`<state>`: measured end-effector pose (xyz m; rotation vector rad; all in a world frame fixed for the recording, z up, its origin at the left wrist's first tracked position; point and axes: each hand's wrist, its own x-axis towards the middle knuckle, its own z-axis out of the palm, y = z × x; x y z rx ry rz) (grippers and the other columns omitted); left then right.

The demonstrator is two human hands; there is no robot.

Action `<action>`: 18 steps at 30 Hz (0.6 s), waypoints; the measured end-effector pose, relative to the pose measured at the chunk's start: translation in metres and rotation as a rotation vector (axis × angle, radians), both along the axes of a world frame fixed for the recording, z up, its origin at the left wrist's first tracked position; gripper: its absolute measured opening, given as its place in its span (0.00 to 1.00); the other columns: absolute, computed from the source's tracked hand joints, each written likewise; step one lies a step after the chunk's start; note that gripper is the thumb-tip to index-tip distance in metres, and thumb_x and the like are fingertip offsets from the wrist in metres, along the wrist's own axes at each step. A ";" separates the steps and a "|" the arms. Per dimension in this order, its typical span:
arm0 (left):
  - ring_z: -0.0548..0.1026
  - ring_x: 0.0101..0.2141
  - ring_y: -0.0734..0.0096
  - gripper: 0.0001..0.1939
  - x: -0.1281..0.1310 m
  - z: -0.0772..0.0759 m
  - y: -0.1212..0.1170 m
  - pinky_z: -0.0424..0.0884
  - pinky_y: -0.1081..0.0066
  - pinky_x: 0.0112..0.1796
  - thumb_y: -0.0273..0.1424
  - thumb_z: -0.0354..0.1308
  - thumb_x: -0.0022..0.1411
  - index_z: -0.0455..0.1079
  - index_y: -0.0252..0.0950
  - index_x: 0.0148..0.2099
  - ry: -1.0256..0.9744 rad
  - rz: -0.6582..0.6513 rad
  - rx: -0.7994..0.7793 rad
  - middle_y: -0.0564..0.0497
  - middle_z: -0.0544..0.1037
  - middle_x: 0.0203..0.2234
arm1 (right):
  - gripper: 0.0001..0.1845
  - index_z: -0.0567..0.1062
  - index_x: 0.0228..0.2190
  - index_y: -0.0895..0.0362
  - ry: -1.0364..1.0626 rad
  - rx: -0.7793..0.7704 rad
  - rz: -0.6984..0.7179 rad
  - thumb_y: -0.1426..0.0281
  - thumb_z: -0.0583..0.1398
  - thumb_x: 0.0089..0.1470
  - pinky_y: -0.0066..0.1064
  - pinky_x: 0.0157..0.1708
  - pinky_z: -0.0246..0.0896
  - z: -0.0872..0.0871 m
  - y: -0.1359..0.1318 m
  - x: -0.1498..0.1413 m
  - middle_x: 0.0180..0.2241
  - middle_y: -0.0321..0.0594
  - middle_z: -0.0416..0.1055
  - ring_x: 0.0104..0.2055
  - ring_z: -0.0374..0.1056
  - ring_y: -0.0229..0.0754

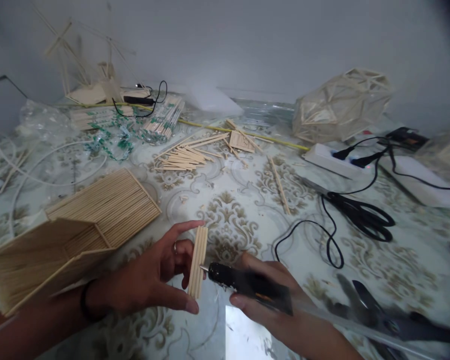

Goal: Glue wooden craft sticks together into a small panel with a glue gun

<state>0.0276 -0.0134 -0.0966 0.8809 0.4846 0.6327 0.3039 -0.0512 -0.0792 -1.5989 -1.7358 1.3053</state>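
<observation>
My left hand (153, 275) pinches a small flat panel of wooden sticks (198, 260) between thumb and fingers, holding it upright on edge. My right hand (281, 310) grips a black glue gun (247, 282) whose metal tip touches the panel's right face. A clear glue stick runs out of the gun's back toward the lower right. A large house-shaped structure of wooden sticks (78, 230) lies on its side just left of my left hand.
Loose wooden sticks (189, 152) lie scattered at the middle back. Black scissors (360, 212) and a black cable (322, 235) lie to the right, near a white power strip (335, 160). A faceted stick dome (341, 105) and stick bundles (161, 120) sit by the wall.
</observation>
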 end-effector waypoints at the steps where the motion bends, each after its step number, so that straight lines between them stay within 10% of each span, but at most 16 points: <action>1: 0.78 0.49 0.65 0.52 0.000 0.000 0.000 0.67 0.57 0.56 0.30 0.82 0.60 0.57 0.57 0.75 0.005 0.005 0.005 0.55 0.80 0.48 | 0.20 0.73 0.26 0.50 0.004 0.012 0.009 0.52 0.72 0.56 0.34 0.34 0.68 -0.003 -0.001 0.001 0.25 0.30 0.67 0.31 0.66 0.44; 8: 0.78 0.42 0.68 0.56 0.000 -0.003 -0.001 0.69 0.60 0.51 0.30 0.86 0.54 0.57 0.55 0.74 0.061 0.028 -0.018 0.59 0.77 0.40 | 0.22 0.78 0.31 0.50 0.050 0.146 0.073 0.45 0.69 0.60 0.35 0.33 0.68 -0.022 -0.008 0.007 0.26 0.33 0.71 0.31 0.68 0.45; 18: 0.77 0.41 0.70 0.57 0.001 -0.004 -0.001 0.70 0.61 0.49 0.30 0.86 0.53 0.57 0.54 0.75 0.083 0.028 -0.009 0.58 0.77 0.41 | 0.22 0.73 0.26 0.51 0.070 0.092 0.071 0.50 0.71 0.59 0.30 0.27 0.60 -0.008 0.002 -0.001 0.24 0.30 0.68 0.28 0.64 0.41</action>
